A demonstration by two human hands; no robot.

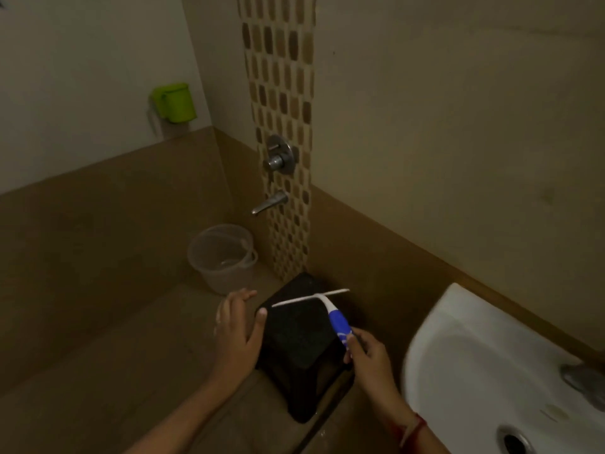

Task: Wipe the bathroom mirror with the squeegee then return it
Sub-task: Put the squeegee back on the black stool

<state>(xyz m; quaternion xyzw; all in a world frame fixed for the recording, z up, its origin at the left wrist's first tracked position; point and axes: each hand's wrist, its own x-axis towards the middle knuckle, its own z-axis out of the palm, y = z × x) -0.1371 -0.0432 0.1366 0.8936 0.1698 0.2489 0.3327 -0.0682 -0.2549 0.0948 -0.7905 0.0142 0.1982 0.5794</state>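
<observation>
Fingers of the right hand (366,353) pinch the squeegee (327,309) by its blue handle end, over the black stool (298,339). The left hand (237,322) hangs beside the stool, fingers straight, thumb spread.

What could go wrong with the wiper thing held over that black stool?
1. The right hand pinches the squeegee only by the end of its blue handle, so it might slip and drop.
2. The black stool has a small top next to the wide blade; set down carelessly, the squeegee could slide off.
3. The left hand is right beside the stool's edge, so the blade might bump it.
</observation>
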